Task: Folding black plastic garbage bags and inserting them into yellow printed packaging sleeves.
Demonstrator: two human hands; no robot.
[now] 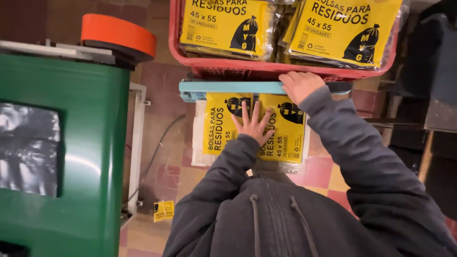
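Nearest the camera, a dark grey hooded top fills the lower frame, its drawstrings hanging down the front; it hides whatever lies directly beneath the chest. From it both sleeves reach forward. The left hand (253, 124) lies flat with fingers spread on a clear packet with a yellow label (285, 138), pressing down on its middle. The near edge of the packet slips under the person's body, and its left part shows only pale plastic.

Just beyond, the right hand (300, 85) rests palm-down on the light blue bar (228, 87) of what seems to be a heat sealer. Its fingers curl over the far edge of the bar, so the grip is loosely closed rather than clenched. The packet's far end lies under this bar.

Farther off, a red plastic crate (285, 69) holds more yellow-labelled packets (223, 26), cut off by the top edge.

To the left stands a green machine (95, 143) with an orange roll (119, 33) on top, blurred. A small yellow scrap (163, 210) lies on the tiled floor (166, 138) by its base.
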